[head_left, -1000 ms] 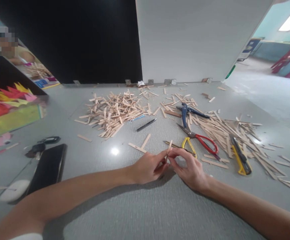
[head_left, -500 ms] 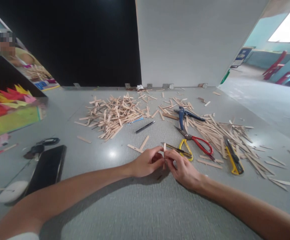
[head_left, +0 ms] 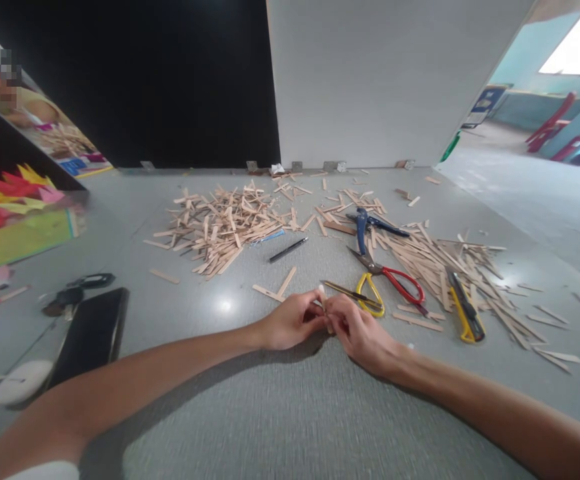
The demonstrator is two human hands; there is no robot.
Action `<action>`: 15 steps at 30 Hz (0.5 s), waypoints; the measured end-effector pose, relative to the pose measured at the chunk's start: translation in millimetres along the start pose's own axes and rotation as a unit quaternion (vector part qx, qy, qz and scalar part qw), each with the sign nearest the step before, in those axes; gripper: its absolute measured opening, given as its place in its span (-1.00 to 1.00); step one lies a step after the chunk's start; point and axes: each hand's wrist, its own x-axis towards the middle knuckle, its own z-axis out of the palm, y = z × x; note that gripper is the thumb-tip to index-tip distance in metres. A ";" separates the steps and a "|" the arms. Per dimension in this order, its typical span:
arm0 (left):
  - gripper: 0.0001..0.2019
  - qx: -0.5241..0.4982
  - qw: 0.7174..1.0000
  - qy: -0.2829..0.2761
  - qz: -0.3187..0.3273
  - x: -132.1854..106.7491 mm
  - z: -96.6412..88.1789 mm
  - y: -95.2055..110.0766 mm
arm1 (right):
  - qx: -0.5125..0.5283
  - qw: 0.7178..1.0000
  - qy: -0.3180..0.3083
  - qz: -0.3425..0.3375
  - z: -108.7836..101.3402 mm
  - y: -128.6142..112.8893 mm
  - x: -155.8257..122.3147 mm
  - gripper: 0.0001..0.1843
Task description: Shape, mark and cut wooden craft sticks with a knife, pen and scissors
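Observation:
Low over the table, my left hand [head_left: 290,324] and my right hand [head_left: 363,333] meet with their fingertips pinched together. Between them is a small wooden craft stick [head_left: 322,291], mostly covered by the fingers and leaning a little to the left. Two loose sticks [head_left: 286,283] lie touching just beyond my left hand. A slim dark tool with a pointed tip [head_left: 345,291] rests close past my right fingers, across the yellow handle of the red-and-yellow scissors [head_left: 404,283].
A heap of craft sticks [head_left: 225,227] lies at centre left, another spread of sticks [head_left: 425,263] to the right. Also around are a black pen [head_left: 289,250], blue-handled cutters [head_left: 363,230], a yellow utility knife [head_left: 465,310], a phone [head_left: 90,333] and keys [head_left: 70,297]. Upright panels [head_left: 370,87] stand behind.
The stick between my fingertips has gone from nearly upright to leaning left, and my right fingers have closed further over it. The whole view has shifted slightly.

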 end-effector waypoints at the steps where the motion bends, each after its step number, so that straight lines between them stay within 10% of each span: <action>1: -0.48 0.002 1.000 0.001 -0.001 0.2 0.1 -0.3 | 0.003 1.000 0.004 -0.001 0.5 -0.2 -0.1 -0.80; 15: -0.39 -0.008 0.999 0.034 -0.006 -3.6 2.1 17.1 | 0.073 0.990 0.030 0.121 -4.7 -0.9 4.6 -0.79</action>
